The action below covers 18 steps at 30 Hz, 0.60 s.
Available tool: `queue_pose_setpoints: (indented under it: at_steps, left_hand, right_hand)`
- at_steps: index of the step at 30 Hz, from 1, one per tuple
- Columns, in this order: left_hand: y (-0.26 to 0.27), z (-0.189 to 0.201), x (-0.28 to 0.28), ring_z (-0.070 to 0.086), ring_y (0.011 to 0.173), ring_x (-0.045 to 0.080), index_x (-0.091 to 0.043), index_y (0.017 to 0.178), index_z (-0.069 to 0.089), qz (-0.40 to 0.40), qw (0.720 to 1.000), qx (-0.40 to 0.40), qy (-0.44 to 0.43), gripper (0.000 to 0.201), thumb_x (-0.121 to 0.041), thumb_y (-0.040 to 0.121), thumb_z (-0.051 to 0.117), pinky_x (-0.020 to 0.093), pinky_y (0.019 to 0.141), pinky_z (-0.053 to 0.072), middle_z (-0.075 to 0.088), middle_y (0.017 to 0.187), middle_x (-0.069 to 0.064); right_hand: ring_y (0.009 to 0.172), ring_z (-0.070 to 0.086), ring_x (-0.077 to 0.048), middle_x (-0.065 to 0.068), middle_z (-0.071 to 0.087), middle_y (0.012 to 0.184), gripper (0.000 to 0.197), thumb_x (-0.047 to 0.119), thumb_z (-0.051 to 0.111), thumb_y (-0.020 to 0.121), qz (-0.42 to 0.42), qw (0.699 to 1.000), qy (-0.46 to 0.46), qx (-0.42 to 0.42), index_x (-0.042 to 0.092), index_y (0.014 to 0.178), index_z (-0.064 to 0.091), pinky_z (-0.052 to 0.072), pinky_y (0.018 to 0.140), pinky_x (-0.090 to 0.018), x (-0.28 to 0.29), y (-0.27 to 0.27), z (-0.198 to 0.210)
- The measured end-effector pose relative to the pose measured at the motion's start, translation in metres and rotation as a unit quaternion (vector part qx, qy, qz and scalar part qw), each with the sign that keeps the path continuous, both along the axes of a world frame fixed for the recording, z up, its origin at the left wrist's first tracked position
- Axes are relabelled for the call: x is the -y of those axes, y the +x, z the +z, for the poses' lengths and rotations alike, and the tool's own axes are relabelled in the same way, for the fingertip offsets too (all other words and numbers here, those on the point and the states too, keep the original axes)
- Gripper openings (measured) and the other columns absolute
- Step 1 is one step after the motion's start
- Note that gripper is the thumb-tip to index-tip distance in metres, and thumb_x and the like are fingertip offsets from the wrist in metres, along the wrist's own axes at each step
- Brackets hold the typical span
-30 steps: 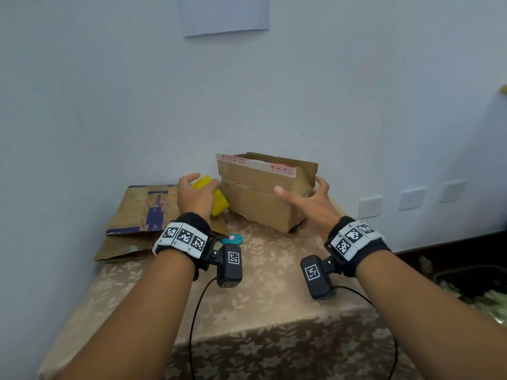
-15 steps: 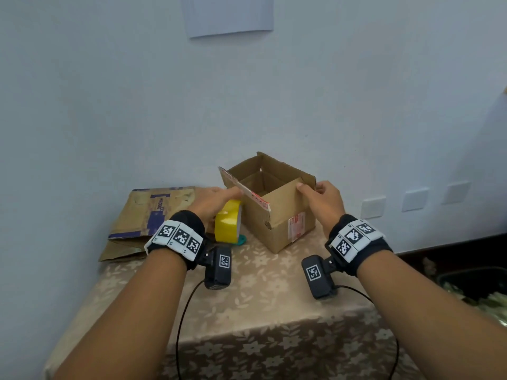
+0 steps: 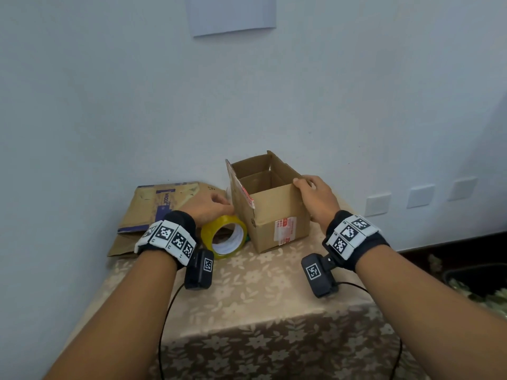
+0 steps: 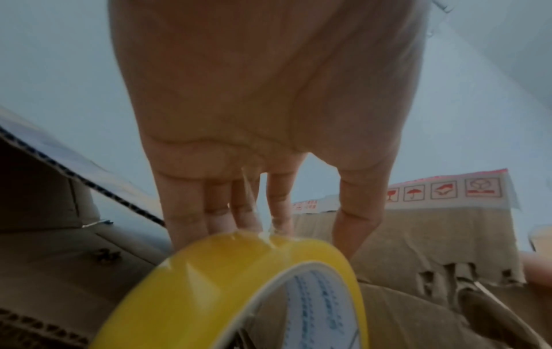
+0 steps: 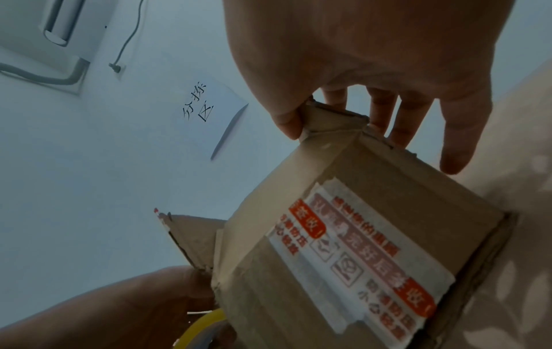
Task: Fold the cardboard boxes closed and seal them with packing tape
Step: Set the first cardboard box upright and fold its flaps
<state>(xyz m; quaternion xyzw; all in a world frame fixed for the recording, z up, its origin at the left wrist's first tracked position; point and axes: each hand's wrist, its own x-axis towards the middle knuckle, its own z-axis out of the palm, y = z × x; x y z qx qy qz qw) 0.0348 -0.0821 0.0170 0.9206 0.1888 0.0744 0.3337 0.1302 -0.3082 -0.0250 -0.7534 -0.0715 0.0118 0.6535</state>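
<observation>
Standing open-topped on the worktop (image 3: 247, 286), the cardboard box (image 3: 274, 212) has its right upper corner pinched by the right hand (image 3: 315, 198). The left hand (image 3: 208, 207), fingers straight, apparently touches the yellow tape roll (image 3: 223, 237) beside the box.

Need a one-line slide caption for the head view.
Right hand grips the open cardboard box corner; left hand touches its left flap above the yellow tape roll.

Behind the box (image 3: 270, 212): left fingertips hidden. Beside it, tape roll (image 3: 223, 236) partly behind left wrist; label print unreadable.
</observation>
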Motion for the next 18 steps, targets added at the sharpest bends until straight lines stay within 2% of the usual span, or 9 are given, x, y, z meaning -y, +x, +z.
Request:
queue_pose_setpoints:
  at_steps: [2,4,6,9,11,13,15,17,18]
  left_hand:
    - [0.001,0.002,-0.001,0.058,0.083,0.010,-0.014,0.098,0.074,-0.006,1.000,0.019,-0.002,0.017,-0.027,0.087,0.076,0.024,0.063,0.042,0.065,0.090,-0.004]
    - [0.002,0.002,-0.001,0.057,0.080,0.008,-0.012,0.098,0.074,-0.005,1.000,0.020,0.004,0.019,-0.028,0.088,0.074,0.024,0.062,0.041,0.065,0.088,-0.003]
    - [0.004,0.002,-0.002,0.055,0.079,0.006,-0.012,0.098,0.074,-0.002,0.999,0.023,0.026,0.021,-0.030,0.089,0.073,0.024,0.061,0.040,0.064,0.089,-0.004]
    - [0.004,0.003,-0.003,0.057,0.076,0.013,-0.010,0.090,0.074,0.013,0.997,0.045,0.055,0.018,-0.027,0.091,0.069,0.025,0.061,0.041,0.065,0.084,0.001]
    - [0.004,0.005,-0.003,0.062,0.080,0.015,-0.014,0.085,0.071,0.033,0.996,0.059,0.066,0.015,-0.027,0.090,0.067,0.027,0.063,0.044,0.068,0.083,-0.003]
    - [0.004,0.007,-0.002,0.065,0.087,0.016,-0.019,0.083,0.068,0.049,0.993,0.080,0.073,0.011,-0.028,0.088,0.067,0.029,0.069,0.047,0.068,0.084,-0.006]
    - [0.005,0.009,0.000,0.065,0.088,0.017,-0.019,0.087,0.069,0.049,0.990,0.116,0.062,0.012,-0.030,0.090,0.067,0.030,0.071,0.048,0.068,0.086,-0.004]
    - [0.006,0.011,0.007,0.065,0.091,0.014,-0.017,0.099,0.070,0.034,0.987,0.156,0.007,0.020,-0.036,0.094,0.065,0.028,0.070,0.048,0.070,0.096,-0.002]
    - [0.008,0.011,0.010,0.064,0.096,0.013,-0.018,0.106,0.069,0.022,0.985,0.168,-0.024,0.027,-0.042,0.096,0.064,0.028,0.073,0.049,0.069,0.104,-0.002]
  right_hand:
    - [0.128,0.052,-0.018,0.001,0.055,0.144,0.040,0.037,0.053,0.104,0.008,1.000,0.007,0.030,0.028,0.143,0.054,0.044,0.106,-0.034,-0.002,-0.001,0.002]
    - [0.137,0.047,-0.015,0.003,0.050,0.152,0.041,0.027,0.048,0.107,0.027,0.998,0.024,0.048,0.027,0.149,0.050,0.039,0.111,-0.030,-0.003,-0.001,0.002]
    - [0.142,0.043,-0.013,0.006,0.048,0.155,0.042,0.024,0.046,0.109,0.044,0.997,0.037,0.051,0.028,0.150,0.049,0.036,0.116,-0.031,-0.005,-0.002,0.001]
    - [0.142,0.043,-0.014,0.007,0.049,0.154,0.042,0.025,0.044,0.109,0.053,0.997,0.041,0.045,0.030,0.150,0.051,0.035,0.120,-0.037,-0.007,-0.002,0.000]
    - [0.139,0.048,-0.017,0.005,0.053,0.151,0.041,0.027,0.043,0.109,0.052,0.997,0.044,0.037,0.031,0.149,0.052,0.039,0.119,-0.042,-0.008,-0.003,0.000]
    - [0.136,0.050,-0.017,0.006,0.056,0.148,0.041,0.026,0.043,0.109,0.053,0.997,0.043,0.035,0.030,0.148,0.053,0.041,0.117,-0.043,-0.009,-0.004,0.001]
    - [0.134,0.051,-0.016,0.007,0.056,0.147,0.042,0.020,0.042,0.108,0.055,0.997,0.043,0.038,0.030,0.147,0.054,0.042,0.116,-0.043,-0.009,-0.006,0.002]
    - [0.131,0.054,-0.014,0.008,0.059,0.143,0.045,0.013,0.043,0.105,0.059,0.996,0.043,0.047,0.030,0.144,0.056,0.044,0.114,-0.040,-0.010,-0.006,0.004]
    - [0.128,0.055,-0.013,0.009,0.060,0.140,0.045,0.011,0.044,0.103,0.060,0.996,0.044,0.050,0.030,0.143,0.057,0.046,0.111,-0.038,-0.010,-0.006,0.005]
